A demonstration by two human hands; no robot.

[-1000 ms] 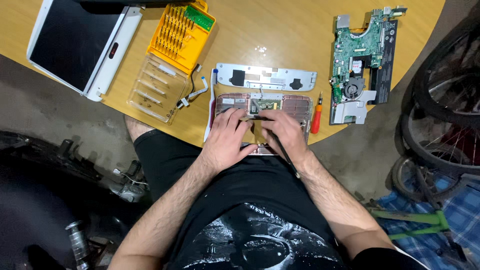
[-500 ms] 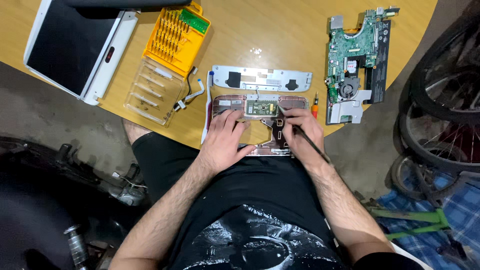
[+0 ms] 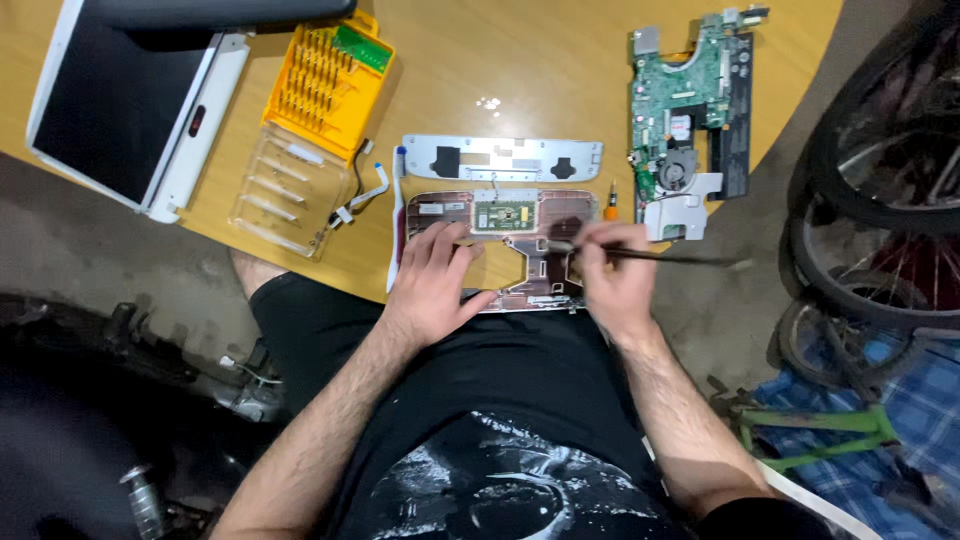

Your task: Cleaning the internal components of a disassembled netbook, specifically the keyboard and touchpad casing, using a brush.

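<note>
Pink laptop palmrest [image 3: 530, 250], flat, underside up

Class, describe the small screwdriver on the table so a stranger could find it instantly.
Start at the green circuit board on the wooden table's right side. Just left of its lower end, above the right hand, lies the screwdriver, the only orange-handled tool there.

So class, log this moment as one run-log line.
left hand: flat on laptop palmrest panel | right hand: holds thin dark tool over panel | green circuit board: at right, apart
</note>
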